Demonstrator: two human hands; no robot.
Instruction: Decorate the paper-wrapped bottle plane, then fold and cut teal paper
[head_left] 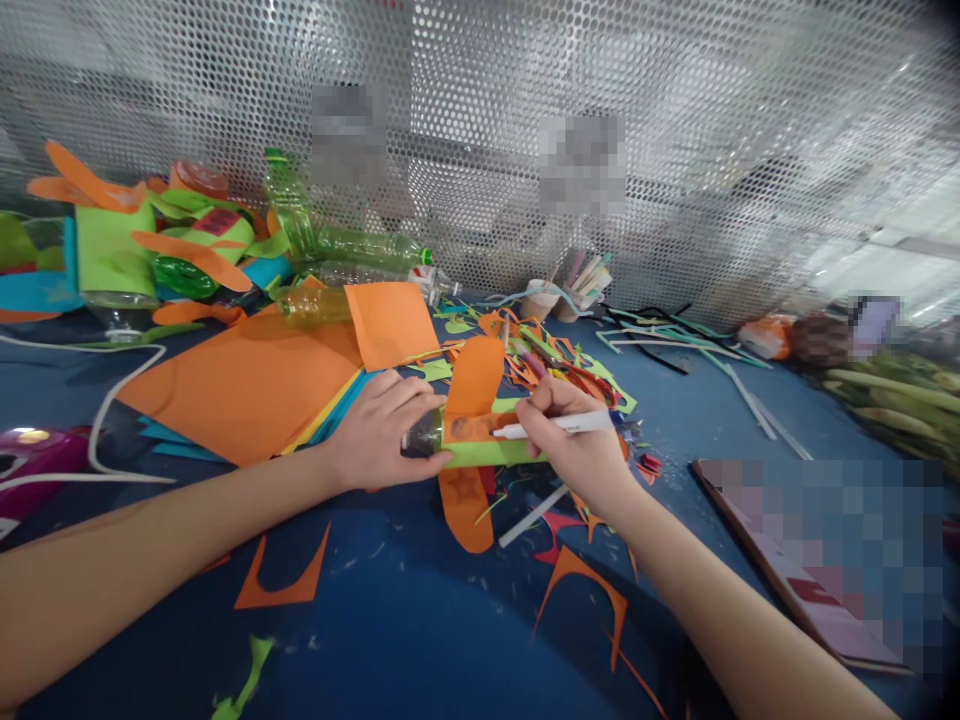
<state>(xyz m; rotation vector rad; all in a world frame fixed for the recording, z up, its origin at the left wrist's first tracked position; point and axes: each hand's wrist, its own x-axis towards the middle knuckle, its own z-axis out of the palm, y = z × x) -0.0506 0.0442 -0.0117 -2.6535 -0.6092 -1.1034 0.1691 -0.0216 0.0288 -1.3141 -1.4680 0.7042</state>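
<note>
A plastic bottle wrapped in green paper (491, 454) lies on its side in front of me, with long orange paper wings (477, 372) reaching out on both sides. My left hand (384, 428) is closed around the dark, bare end of the bottle. Pinched in the fingers of my right hand (581, 455) is a white marker pen (585, 422). Its tip is at an orange patch with dark marks on the bottle's upper side. Part of the bottle's right end is hidden behind my right hand.
Orange sheets (255, 375) and paper-covered bottles (116, 250) crowd the left, near a purple glue gun (45, 465) with a white cord. Paper scraps (577, 375) lie behind the bottle. Cups of pens (585, 285) stand by the perforated metal screen (480, 130). A flat board (810, 570) lies right.
</note>
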